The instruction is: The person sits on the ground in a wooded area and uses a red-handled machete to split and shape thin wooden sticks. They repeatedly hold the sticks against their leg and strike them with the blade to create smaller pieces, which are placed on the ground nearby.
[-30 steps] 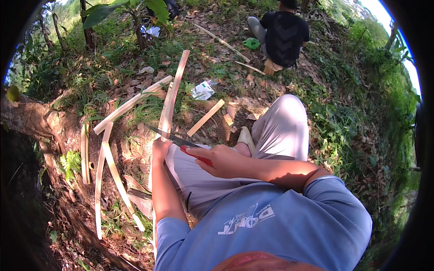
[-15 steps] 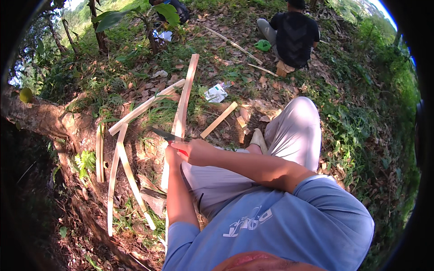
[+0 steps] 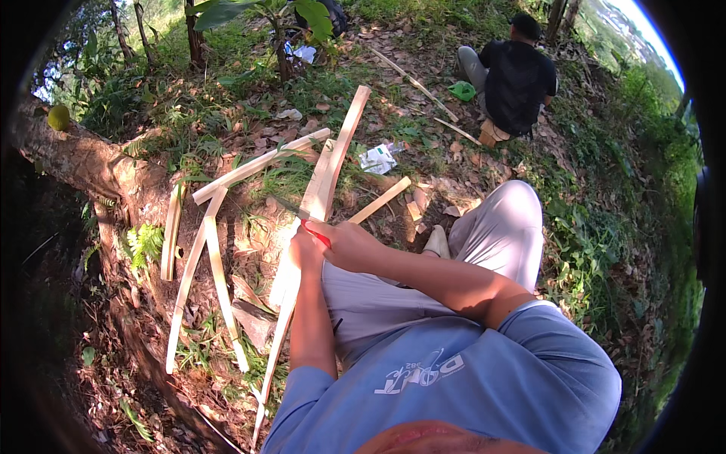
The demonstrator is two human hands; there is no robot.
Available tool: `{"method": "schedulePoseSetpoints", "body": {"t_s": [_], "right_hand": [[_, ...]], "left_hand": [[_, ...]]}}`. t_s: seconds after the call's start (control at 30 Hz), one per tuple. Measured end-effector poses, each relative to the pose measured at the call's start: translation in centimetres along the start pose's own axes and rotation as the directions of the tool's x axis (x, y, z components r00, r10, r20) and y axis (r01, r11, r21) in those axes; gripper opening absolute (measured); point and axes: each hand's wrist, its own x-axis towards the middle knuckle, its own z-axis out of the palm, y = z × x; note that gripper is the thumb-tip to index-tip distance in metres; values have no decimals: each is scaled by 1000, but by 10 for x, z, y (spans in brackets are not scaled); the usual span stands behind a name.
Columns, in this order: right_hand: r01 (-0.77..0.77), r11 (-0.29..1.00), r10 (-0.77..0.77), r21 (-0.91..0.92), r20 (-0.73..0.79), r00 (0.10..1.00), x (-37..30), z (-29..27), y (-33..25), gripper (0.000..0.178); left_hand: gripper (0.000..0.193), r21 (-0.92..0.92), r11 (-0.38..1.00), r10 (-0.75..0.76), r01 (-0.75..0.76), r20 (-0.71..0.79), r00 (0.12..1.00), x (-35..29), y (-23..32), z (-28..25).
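Note:
My right hand is closed round the red handle of a knife, its dark blade slanting up and left across a pale wooden strip. My left hand is closed on that strip just below the blade, close against my right hand. Toward me, a long pale length runs down past my left forearm. A second pale strip stretches away beyond the blade, partly overlapping the held one. How the two lie under my hands is hidden.
Several pale strips lie to the left, beside a thick trunk. A short wooden piece and a white packet lie ahead. My bent knee is at right. Another person sits farther off, back turned.
The view has shifted a little. The held strip's far end now shows apart from the second strip, and more of its near end shows beside my left arm. Both grips stay closed.

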Motion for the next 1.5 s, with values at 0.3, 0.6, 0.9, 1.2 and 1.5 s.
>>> {"method": "schedulePoseSetpoints", "body": {"t_s": [0.3, 0.6, 0.9, 1.2, 1.5], "right_hand": [[5, 995, 6, -99, 105, 994, -52, -7, -7, 40], [-384, 832, 459, 401, -109, 882, -197, -167, -61, 41], [-278, 953, 169, -124, -544, 822, -196, -188, -59, 47], [-111, 994, 101, 3, 398, 912, -176, -87, -50, 64], [-289, 941, 250, -176, -214, 944, -165, -116, -67, 64]], "left_hand": [[46, -62, 997, 64, -50, 255, 965, 40, -67, 10], [44, -127, 991, -30, 47, 135, 990, 17, -37, -21], [33, -246, 951, 198, -188, 17, 980, 26, -31, -114], [39, -232, 919, 292, -318, -141, 946, 19, -44, -186], [33, -194, 947, 232, -255, -135, 963, -17, -19, -169]]}}
